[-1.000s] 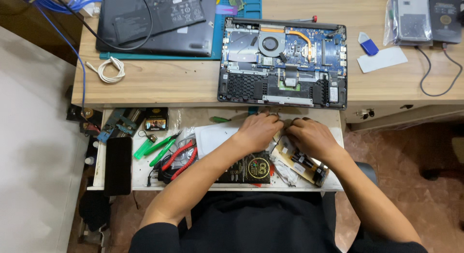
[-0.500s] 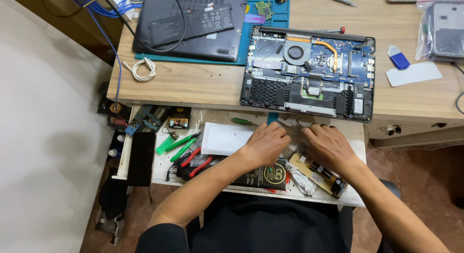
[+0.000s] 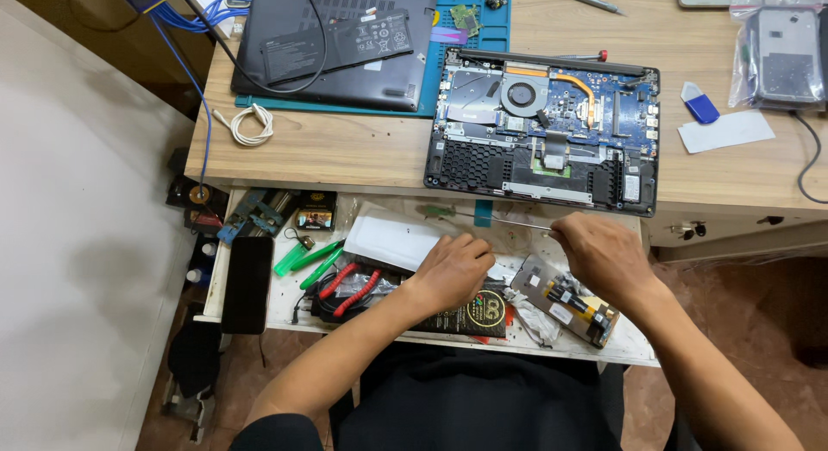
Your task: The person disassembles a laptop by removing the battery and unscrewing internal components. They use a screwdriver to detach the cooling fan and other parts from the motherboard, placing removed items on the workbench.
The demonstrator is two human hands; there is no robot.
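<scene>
— What do the hands have?
— The right hand (image 3: 604,254) has its fingers pressed together, pinching the end of a thin metal rod (image 3: 509,221) that runs leftward from them along the back of the open drawer (image 3: 285,309), just under the surface's (image 3: 345,153) edge. The left hand (image 3: 454,270) lies knuckles up in the drawer; its fingers are curled down, and I cannot tell whether they grip anything.
— What lies around those fingers?
— A white flat box (image 3: 392,241) just left of the left fingers, a black packet (image 3: 470,316) under that wrist, red-handled pliers (image 3: 349,289) and green screwdrivers (image 3: 306,259) further left. Below the right fingers lies a small circuit board (image 3: 565,297). Beyond them, on the surface, an opened laptop (image 3: 543,128) shows its fan.
</scene>
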